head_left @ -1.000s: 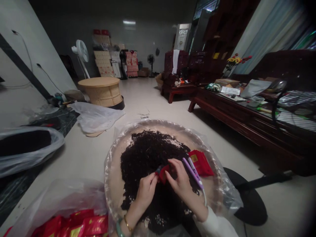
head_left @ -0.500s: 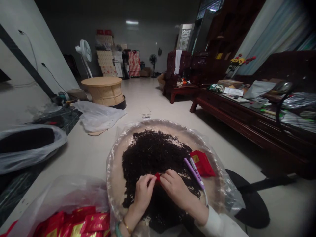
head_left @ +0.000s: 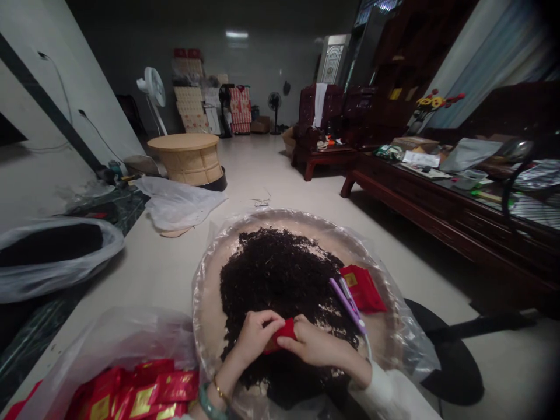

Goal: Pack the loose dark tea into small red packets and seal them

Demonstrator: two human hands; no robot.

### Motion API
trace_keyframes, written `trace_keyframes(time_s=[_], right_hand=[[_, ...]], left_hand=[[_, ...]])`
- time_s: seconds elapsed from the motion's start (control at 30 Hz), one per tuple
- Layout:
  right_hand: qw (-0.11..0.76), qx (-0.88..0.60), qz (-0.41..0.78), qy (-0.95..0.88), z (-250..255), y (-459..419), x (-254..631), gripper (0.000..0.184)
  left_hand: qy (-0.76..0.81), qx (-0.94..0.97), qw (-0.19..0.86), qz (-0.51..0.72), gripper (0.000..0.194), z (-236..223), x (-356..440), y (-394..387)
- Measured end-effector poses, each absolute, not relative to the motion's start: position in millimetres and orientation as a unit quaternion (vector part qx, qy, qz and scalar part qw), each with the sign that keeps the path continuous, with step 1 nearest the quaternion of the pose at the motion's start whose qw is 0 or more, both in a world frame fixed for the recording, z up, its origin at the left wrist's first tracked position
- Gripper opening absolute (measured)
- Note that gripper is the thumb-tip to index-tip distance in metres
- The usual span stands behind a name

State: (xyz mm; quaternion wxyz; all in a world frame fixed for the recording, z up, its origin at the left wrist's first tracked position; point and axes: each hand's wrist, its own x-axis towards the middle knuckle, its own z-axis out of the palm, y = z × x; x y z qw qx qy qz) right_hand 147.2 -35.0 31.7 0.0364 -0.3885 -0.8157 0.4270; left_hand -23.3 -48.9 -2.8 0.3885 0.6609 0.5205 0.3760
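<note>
A small red packet (head_left: 286, 329) is pinched between both hands, above a heap of dark loose tea leaves (head_left: 275, 268). My left hand (head_left: 256, 335) grips its left edge with thumb and fingertips. On the other side my right hand (head_left: 312, 341) holds it, thumb across the front. The leaves lie in a round, plastic-lined tray (head_left: 207, 303). To the right of the heap rests a purple hand-held sealer (head_left: 347, 303) with a white cord, beside a stack of flat red packets (head_left: 365, 290).
At lower left a clear plastic bag (head_left: 144, 332) holds several filled red packets (head_left: 144, 388). Another bag of dark leaves (head_left: 52, 245) sits at the left. A long wooden table (head_left: 411, 204) and a black fan base (head_left: 455, 361) stand at the right.
The red packet has been raised and turned, so more of it shows between the hands. My right hand now holds it with the thumb in front. The view has shifted slightly.
</note>
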Motion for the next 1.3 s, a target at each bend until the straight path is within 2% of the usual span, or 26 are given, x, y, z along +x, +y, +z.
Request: trace_keyframes(time_s=[0.07, 0.17, 0.3, 0.43, 0.57, 0.73, 0.87, 1.0, 1.1, 1.17, 1.2, 1.23, 1.3], right_hand=[[0.058, -0.405, 0.452, -0.793, 24.1, -31.3, 145.8, 0.035], [0.141, -0.406, 0.519, -0.738, 14.0, -23.5, 146.1, 0.041], [0.201, -0.400, 0.631, -0.634, 6.3, -17.2, 148.2, 0.053], [0.236, -0.384, 0.710, -0.541, 0.4, -17.6, 144.9, 0.061], [0.221, -0.342, 0.760, -0.507, 0.6, -17.1, 140.2, 0.070], [0.174, -0.333, 0.722, -0.581, 13.4, -15.1, 134.3, 0.080], [0.144, -0.376, 0.690, -0.602, 19.4, -11.0, 124.8, 0.082], [0.139, -0.350, 0.694, -0.613, 28.0, 1.0, 126.5, 0.083], [0.204, -0.380, 0.616, -0.659, 35.6, 15.0, 140.2, 0.071], [0.263, -0.435, 0.459, -0.729, 35.5, 25.0, 149.3, 0.061], [0.268, -0.455, 0.367, -0.766, 33.4, 29.6, 152.1, 0.067], [0.248, -0.468, 0.282, -0.800, 30.2, 33.8, 153.1, 0.082], [0.164, -0.483, 0.164, -0.844, 23.1, 40.9, 150.0, 0.114]], left_hand=[[0.514, 0.708, 0.303, 0.378, 0.024, -4.8, -27.2, -45.9], [0.477, 0.771, 0.160, 0.390, 0.022, -9.5, -33.2, -45.9], [0.444, 0.827, 0.076, 0.337, 0.055, -17.5, -38.9, -50.6], [0.443, 0.838, 0.036, 0.316, 0.059, -22.6, -41.2, -52.6], [0.464, 0.828, -0.012, 0.313, 0.061, -23.9, -38.7, -56.6], [0.499, 0.807, -0.005, 0.316, 0.063, -30.5, -31.4, -62.4], [0.494, 0.789, 0.016, 0.366, 0.064, -40.1, -31.2, -58.8], [0.522, 0.755, 0.025, 0.395, 0.062, -45.8, -38.9, -53.4], [0.567, 0.718, 0.041, 0.401, 0.057, -46.9, -45.7, -51.4], [0.588, 0.698, 0.047, 0.407, 0.054, -47.1, -48.1, -50.6], [0.595, 0.690, 0.049, 0.410, 0.053, -47.3, -48.6, -50.2], [0.599, 0.683, 0.050, 0.414, 0.052, -47.5, -48.6, -49.8], [0.604, 0.675, 0.050, 0.421, 0.050, -48.3, -48.0, -49.1]])
